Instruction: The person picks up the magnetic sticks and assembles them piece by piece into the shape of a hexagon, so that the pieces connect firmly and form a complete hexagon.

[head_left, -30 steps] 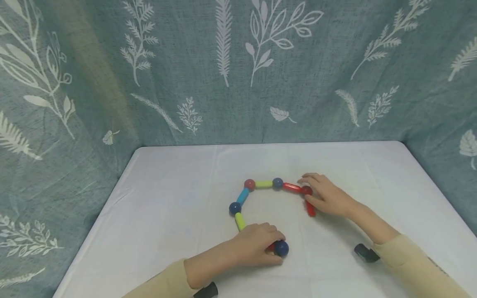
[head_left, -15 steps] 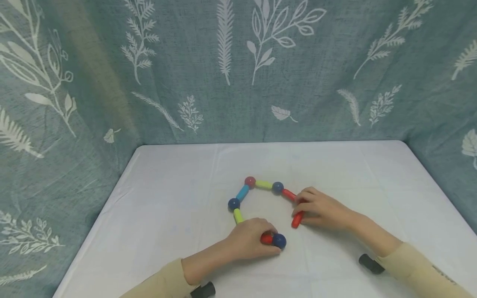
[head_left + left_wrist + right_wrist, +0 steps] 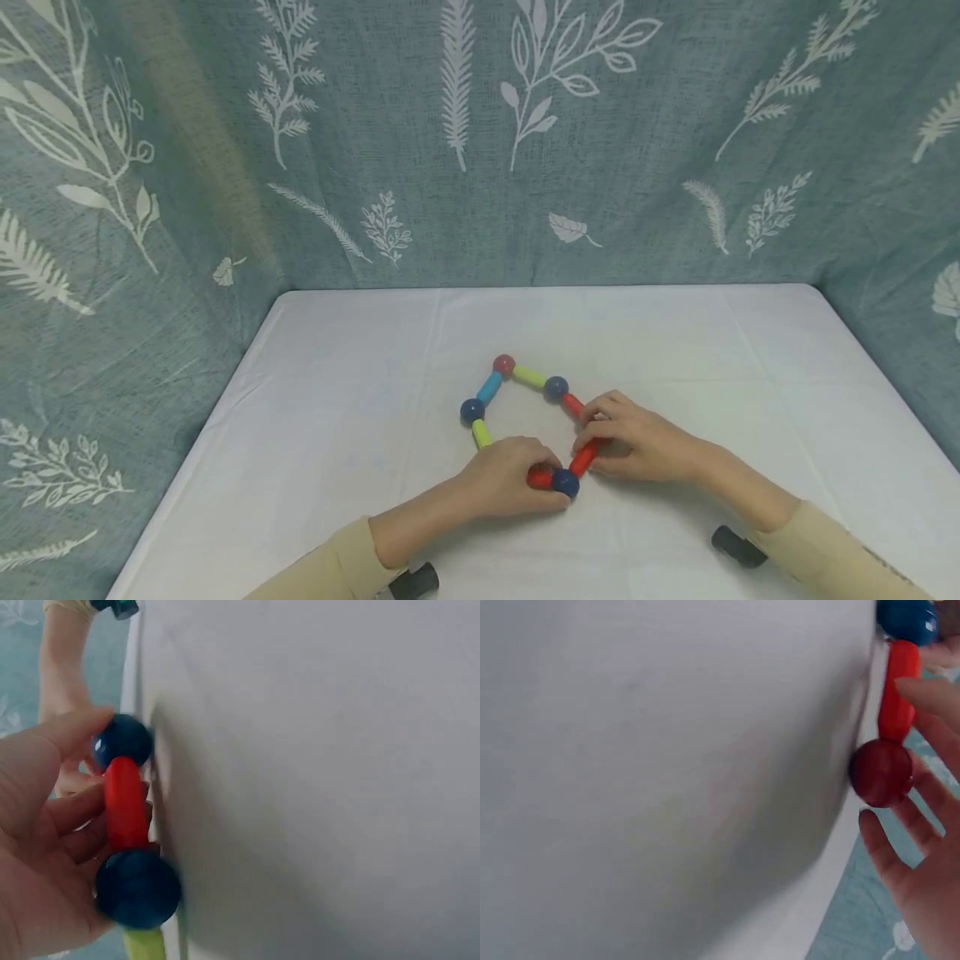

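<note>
Magnetic sticks and balls form a ring on the table. My left hand (image 3: 510, 479) grips a red stick (image 3: 126, 802), its thumb against the front blue ball (image 3: 566, 483). A second blue ball (image 3: 139, 889) and a green stick (image 3: 145, 943) join this stick's other end. My right hand (image 3: 645, 442) pinches another red stick (image 3: 583, 458), whose tip meets the front blue ball. At its other end sits a dark red ball (image 3: 882, 772), hidden by the hand in the head view.
The ring's far side has a red ball (image 3: 504, 366), a blue stick (image 3: 490, 388), green sticks and blue balls (image 3: 556, 388). A white cloth covers the table (image 3: 360, 367). Patterned fabric (image 3: 405, 150) hangs behind. Dark wrist devices (image 3: 738, 547) sit at both sleeves.
My right hand has moved left and nearer, swinging its red stick inward until it meets the front blue ball. The ring's far right part shifted with it; my left hand stays nearly in place.
</note>
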Motion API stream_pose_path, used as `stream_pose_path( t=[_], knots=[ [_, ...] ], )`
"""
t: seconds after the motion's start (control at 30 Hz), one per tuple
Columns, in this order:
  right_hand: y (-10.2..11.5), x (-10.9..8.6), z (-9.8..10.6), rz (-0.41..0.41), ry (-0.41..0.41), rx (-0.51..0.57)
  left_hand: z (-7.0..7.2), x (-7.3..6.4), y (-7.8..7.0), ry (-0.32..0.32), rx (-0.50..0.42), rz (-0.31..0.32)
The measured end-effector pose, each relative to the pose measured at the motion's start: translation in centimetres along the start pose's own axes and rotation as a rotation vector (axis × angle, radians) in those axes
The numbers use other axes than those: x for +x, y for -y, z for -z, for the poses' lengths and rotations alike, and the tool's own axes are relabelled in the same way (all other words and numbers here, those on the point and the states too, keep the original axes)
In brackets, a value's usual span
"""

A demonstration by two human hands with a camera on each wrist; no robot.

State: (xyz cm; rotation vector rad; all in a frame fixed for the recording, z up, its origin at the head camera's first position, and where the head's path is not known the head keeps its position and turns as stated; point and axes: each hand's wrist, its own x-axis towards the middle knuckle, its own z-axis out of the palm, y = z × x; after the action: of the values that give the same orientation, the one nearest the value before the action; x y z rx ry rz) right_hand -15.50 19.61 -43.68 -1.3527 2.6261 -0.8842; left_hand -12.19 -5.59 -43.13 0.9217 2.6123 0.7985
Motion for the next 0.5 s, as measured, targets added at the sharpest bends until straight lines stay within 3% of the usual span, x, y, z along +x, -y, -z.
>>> stream_pose_path(
  t=[0.07,0.13,0.2,0.27,0.37,0.43,0.5],
  knots=[
    [0.3,0.4,0.1,-0.064,-0.02,-0.001,0.7,0.2,0.1,-0.042,-0.008,-0.002],
    [0.5,0.9,0.0,-0.14,-0.051,-0.028,1.6,0.5,0.6,-0.126,0.017,0.005],
    [0.6,1.6,-0.2,-0.233,-0.076,-0.069,2.7,0.9,1.4,-0.224,0.061,0.052],
    [0.6,2.4,-0.5,-0.32,-0.077,-0.107,3.8,1.4,2.5,-0.3,0.11,0.137],
    [0.3,3.4,-0.8,-0.434,-0.066,-0.129,4.8,1.9,4.2,-0.324,0.154,0.281],
    [0.0,3.9,-0.9,-0.473,-0.061,-0.129,5.0,2.1,5.2,-0.313,0.162,0.321],
    [-0.3,4.2,-0.7,-0.495,-0.064,-0.126,5.0,2.3,5.7,-0.311,0.155,0.317]
  ],
)
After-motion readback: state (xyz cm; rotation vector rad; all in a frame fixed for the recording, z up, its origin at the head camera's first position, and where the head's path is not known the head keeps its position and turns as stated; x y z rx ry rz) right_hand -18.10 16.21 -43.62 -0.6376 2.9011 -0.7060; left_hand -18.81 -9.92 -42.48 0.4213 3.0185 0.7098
